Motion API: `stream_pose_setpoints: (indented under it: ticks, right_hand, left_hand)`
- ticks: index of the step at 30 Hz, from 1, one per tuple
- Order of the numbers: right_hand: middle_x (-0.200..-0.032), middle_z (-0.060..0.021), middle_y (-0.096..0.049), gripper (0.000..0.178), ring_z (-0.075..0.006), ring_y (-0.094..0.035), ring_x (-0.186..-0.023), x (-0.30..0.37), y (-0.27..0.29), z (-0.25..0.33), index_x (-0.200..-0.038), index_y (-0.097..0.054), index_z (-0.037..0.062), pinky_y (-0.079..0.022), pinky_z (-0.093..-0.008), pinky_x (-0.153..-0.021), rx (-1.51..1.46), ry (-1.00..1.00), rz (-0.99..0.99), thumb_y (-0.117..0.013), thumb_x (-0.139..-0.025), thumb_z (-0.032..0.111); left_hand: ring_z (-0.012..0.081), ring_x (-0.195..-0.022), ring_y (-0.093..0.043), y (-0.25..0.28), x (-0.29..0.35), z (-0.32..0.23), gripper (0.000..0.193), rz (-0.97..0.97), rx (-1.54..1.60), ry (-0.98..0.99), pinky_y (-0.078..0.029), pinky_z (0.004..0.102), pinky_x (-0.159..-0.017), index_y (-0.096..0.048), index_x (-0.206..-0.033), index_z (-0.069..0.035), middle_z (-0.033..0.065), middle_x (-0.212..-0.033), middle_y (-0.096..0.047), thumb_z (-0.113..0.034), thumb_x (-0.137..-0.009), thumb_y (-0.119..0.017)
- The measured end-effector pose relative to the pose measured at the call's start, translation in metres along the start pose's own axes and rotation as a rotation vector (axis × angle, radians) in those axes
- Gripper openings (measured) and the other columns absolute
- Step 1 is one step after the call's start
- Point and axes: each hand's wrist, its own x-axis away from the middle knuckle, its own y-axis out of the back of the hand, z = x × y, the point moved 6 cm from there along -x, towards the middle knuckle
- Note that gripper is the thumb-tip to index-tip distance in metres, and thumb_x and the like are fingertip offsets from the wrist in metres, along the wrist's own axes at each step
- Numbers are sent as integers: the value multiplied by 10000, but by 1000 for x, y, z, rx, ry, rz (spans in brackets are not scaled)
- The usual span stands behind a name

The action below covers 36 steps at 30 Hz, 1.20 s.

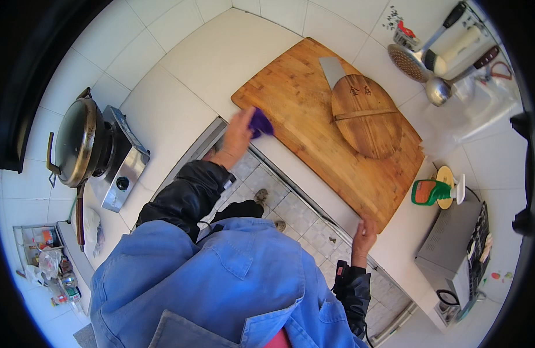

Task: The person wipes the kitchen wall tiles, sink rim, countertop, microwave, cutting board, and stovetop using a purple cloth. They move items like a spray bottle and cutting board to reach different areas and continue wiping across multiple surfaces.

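A purple cloth [260, 123] is bunched under my left hand [238, 136], whose fingers are closed on it. The cloth lies against the near left edge of a large wooden cutting board [296, 98]. At the board's near right corner is my right hand [363, 236], its bent fingers on the edge; some fingertips are hidden. On the board rests a round wooden lid [366, 119] with a crosspiece handle. Partly beneath the lid lies a flat grey blade [332, 71], perhaps a cleaver's.
On the left, a lidded wok [79, 139] sits on a portable gas stove [125, 162]. A green-and-white spray bottle [432, 191] and a grey oven-like appliance [447, 243] stand at right. A skimmer [409, 62] and ladle [438, 91] hang on the tiled wall.
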Motion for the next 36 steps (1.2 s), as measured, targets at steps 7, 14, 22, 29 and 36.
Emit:
stream_pose_setpoints:
  ticks: [7,14,22,29,36]
  right_hand:
    - [-1252,-216,-608,318,-419,-566,-1157,-9,-14,-30,-1183,-641,10,-465,-480,-999,454,77,-250,-645,-866,35]
    - [-1281,-218,-591,373,-433,-538,-1201,-6,-26,-36,-1215,-621,-1,-438,-516,-1028,514,-9,-311,-626,-844,33]
    - [-1234,-236,-605,263,-412,-590,-1121,-15,-25,-33,-1198,-610,-11,-485,-480,-971,459,73,-350,-587,-939,32]
    - [-1257,-210,-611,311,-421,-569,-1173,-20,-32,-61,-1226,-631,36,-455,-527,-985,553,-60,-344,-601,-941,160]
    - [-1266,-190,-619,318,-408,-559,-1192,-17,-38,-60,-1232,-640,56,-432,-532,-999,588,55,-451,-596,-948,190]
  left_hand:
    - [459,-1035,-591,-15,-12,90,315,-52,-5,492,-479,508,-884,-610,-1187,30,287,-1098,-625,-195,-968,-635]
    - [448,-1004,-597,-63,30,12,305,218,4,169,-487,501,-805,-613,-1117,27,291,-1059,-620,-259,-1057,-522]
    - [390,-1033,-614,-41,22,44,273,422,-259,-165,-509,459,-822,-627,-1170,-14,230,-1091,-620,-240,-1030,-566]
    - [432,-938,-616,67,-12,203,410,82,-611,271,-530,507,-791,-553,-1260,-53,242,-1002,-612,1,-858,-617]
    - [446,-1010,-590,83,28,219,465,181,-525,554,-536,510,-835,-549,-1300,-25,265,-1095,-592,21,-840,-605]
